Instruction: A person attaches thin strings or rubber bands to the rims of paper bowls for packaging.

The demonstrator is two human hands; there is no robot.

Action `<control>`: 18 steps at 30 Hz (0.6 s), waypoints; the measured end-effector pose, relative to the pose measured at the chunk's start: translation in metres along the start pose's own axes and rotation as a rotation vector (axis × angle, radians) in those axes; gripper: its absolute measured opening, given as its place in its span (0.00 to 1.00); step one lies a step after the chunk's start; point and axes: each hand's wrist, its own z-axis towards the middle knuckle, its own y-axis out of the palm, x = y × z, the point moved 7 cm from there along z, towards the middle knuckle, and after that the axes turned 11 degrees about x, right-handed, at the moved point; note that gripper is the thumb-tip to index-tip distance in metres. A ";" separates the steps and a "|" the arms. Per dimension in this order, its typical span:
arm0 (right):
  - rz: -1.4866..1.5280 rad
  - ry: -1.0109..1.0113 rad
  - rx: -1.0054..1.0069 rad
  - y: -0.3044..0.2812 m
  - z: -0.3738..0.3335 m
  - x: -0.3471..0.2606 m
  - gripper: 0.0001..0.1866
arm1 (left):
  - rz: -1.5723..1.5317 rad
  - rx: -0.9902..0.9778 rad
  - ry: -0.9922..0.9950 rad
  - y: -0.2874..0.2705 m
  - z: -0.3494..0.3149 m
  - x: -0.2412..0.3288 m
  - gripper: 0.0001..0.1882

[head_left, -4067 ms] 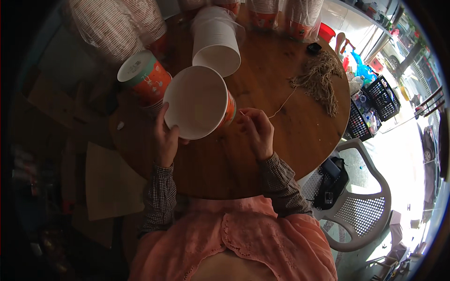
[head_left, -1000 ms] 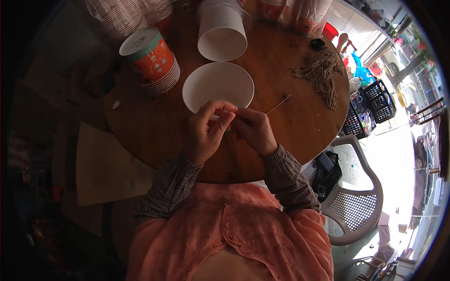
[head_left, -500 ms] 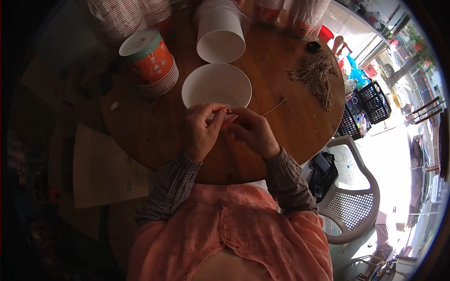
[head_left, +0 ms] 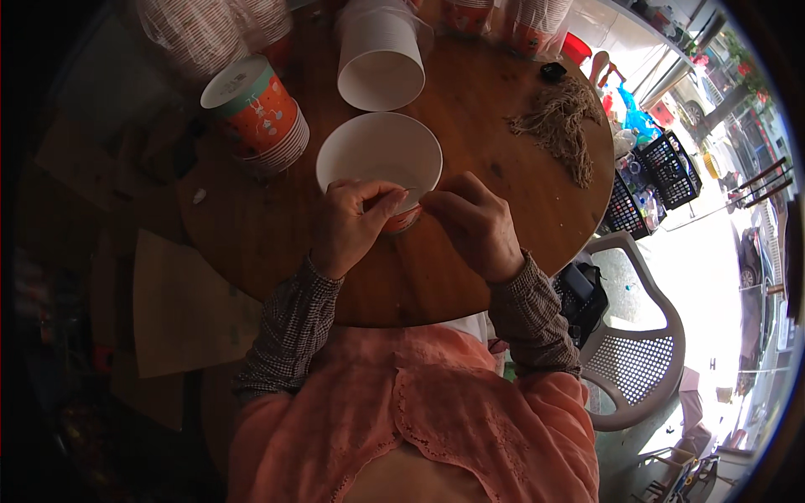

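An open paper tub [head_left: 379, 151], white inside with some orange outside, stands before me on the round wooden table. My left hand [head_left: 356, 222] is closed in a pinch over its near left rim. A short bit of thin string [head_left: 410, 189] shows at those fingertips. My right hand [head_left: 476, 222] is pinched too, at the tub's near right side, a small gap from the left; the string seems to run between them, though its full course is too fine to follow. Farther right lies a tangled bundle of tan strings [head_left: 558, 121].
Orange stacked tubs [head_left: 264, 117] stand upside down at the left. A white stack of tubs [head_left: 381, 71] lies on its side beyond the open one. Bagged stacks [head_left: 197, 33] line the far edge. Right of the table are a plastic chair [head_left: 641, 335] and black crates [head_left: 671, 168].
My hands have drawn apart, the right one moving to the right. The loose string end that stuck out beyond my right hand no longer shows there. The view has shifted slightly.
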 end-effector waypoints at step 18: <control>0.241 0.116 0.179 -0.003 0.005 0.029 0.11 | -0.082 -0.281 -0.151 0.023 -0.003 -0.006 0.07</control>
